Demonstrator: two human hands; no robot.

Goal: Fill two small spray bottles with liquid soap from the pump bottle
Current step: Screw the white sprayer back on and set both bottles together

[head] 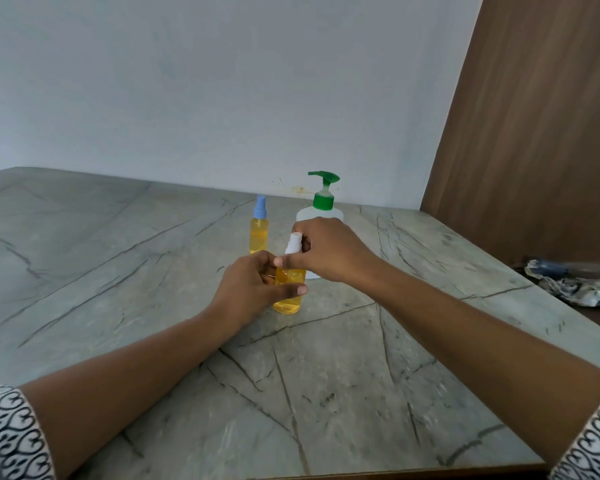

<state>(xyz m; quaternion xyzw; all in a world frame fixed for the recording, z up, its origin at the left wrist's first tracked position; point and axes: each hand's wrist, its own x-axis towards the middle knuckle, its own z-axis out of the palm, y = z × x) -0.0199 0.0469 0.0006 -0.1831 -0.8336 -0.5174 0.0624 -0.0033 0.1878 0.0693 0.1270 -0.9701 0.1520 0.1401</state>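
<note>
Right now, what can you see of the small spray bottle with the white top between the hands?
The small clear plastic spray bottle holds amber liquid and stands about upright on the grey veined table. The left hand grips its body; the right hand pinches its white sprayer top.

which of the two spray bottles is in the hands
The white-capped spray bottle: the left hand holds its body, the right hand its cap. The blue-capped spray bottle stands untouched behind it.
</note>
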